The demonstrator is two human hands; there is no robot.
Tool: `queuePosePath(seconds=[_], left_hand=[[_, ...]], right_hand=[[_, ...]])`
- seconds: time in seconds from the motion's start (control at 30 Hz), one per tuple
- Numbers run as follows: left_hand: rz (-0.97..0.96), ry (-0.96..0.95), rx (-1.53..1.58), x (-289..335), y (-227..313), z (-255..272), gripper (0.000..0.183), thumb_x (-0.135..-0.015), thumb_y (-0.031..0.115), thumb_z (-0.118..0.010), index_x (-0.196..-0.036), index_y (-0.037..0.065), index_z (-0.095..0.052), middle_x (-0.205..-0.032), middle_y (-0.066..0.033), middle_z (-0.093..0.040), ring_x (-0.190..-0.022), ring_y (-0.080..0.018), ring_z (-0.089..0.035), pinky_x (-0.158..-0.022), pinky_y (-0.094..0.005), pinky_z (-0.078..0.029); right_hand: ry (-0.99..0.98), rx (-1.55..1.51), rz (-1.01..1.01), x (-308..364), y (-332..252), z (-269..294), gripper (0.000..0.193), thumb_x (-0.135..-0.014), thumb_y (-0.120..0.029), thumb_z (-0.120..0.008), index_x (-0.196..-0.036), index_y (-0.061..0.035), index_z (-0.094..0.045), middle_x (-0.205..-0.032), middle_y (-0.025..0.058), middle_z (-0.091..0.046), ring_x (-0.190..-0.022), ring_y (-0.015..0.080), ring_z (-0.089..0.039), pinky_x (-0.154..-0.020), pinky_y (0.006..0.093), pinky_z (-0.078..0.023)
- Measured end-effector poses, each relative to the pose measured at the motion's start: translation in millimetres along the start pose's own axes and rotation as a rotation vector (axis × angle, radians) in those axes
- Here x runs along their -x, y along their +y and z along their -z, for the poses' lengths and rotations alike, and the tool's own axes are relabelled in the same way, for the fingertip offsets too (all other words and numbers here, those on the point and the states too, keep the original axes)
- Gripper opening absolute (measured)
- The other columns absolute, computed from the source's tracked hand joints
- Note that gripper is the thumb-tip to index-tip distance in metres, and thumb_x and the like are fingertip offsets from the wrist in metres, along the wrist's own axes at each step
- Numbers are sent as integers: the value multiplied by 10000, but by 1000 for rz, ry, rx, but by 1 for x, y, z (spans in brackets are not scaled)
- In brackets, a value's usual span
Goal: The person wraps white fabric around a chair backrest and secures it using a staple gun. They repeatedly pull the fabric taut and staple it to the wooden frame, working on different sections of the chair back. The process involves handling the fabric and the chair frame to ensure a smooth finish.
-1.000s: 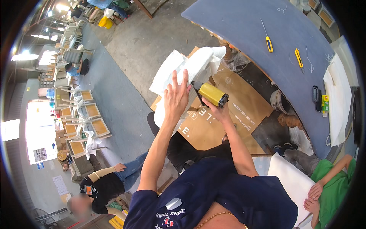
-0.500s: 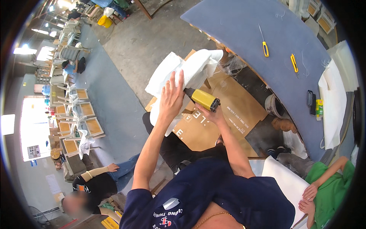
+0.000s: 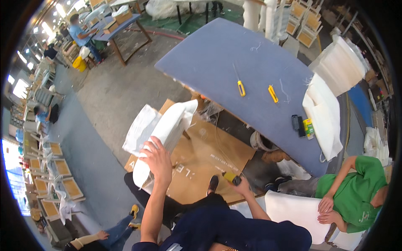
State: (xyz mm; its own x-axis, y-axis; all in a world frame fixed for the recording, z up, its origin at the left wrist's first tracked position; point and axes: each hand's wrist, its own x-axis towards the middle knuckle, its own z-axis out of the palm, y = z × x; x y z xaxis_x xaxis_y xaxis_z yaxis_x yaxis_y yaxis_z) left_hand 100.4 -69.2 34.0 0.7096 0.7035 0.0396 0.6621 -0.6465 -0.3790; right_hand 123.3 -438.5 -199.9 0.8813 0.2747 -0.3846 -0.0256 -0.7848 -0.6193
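- Head view: a white-covered piece [image 3: 169, 121] is being touched by the left hand [image 3: 159, 164], fingers spread, over the left edge of the cardboard [image 3: 199, 152]; slipping is perhaps being risked by one-handed contact.
- A yellow-and-black tool [image 3: 231, 178] is being gripped by the right hand [image 3: 242, 187] near the right edge; dropping is possibly being risked by any loosening.

A wide grey concrete floor [image 3: 125, 83] stretches through a large workshop, with a blue-grey strip [image 3: 90, 134] along the left. Beside that strip stand rows of wooden-seated chairs [image 3: 63, 167], near a glaring window [image 3: 12, 167]. Bright lights [image 3: 47, 28] shine at upper left. A blue-topped table [image 3: 209, 54] curves across the middle; another table [image 3: 130, 20] stands farther back, and wooden frames [image 3: 307, 25] are stacked at upper right.
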Motion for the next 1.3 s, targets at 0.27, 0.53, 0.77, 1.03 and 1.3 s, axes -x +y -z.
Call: queuePosePath(seconds=[0.27,0.53,0.77,1.03,1.3], left_hand=[[141,-83,-198,-49,31,-15,432,-972,197,-527,-1336,-33,-491,-1221,-238,-612,-1075,-434,-660,-816,-518,-585],[-429,-113,765,-93,-46,-13,449,-1032,327,-499,-1246,-50,-617,-1180,-267,-657,-1088,-406,-657,-958,-464,-504],[-152,-434,1326,-84,-101,-94,473,-1048,394,-491,-1314,31,-637,-1253,-232,-673,-1168,-383,-632,-1013,-434,-480],[-171,-429,1471,-81,-99,-115,480,-1061,398,-478,-1320,23,-630,-1263,-189,-676,-1187,-307,-620,-1036,-392,-457],[-169,-413,1450,-74,-105,-114,483,-1088,381,-434,-1318,0,-621,-1279,-147,-669,-1190,-253,-604,-1044,-359,-444]], right_hand=[[18,-33,206,-8,-2,8,495,-701,-428,-876,-957,-30,-732,-864,220,-704,-788,402,-677,-711,445,-535],[-117,-351,163,-24,-68,-19,551,-716,-279,-931,-1026,35,-601,-912,98,-626,-837,223,-582,-751,370,-495],[-128,-215,203,-30,-52,-41,634,-714,-317,-930,-1068,66,-570,-955,154,-608,-880,258,-593,-788,400,-492],[-277,-213,298,-39,-44,-47,554,-703,-283,-928,-990,62,-603,-889,149,-640,-813,253,-617,-741,393,-503],[-190,-326,248,-25,-72,-38,521,-707,-269,-928,-947,62,-604,-833,128,-647,-777,234,-622,-732,382,-510]])
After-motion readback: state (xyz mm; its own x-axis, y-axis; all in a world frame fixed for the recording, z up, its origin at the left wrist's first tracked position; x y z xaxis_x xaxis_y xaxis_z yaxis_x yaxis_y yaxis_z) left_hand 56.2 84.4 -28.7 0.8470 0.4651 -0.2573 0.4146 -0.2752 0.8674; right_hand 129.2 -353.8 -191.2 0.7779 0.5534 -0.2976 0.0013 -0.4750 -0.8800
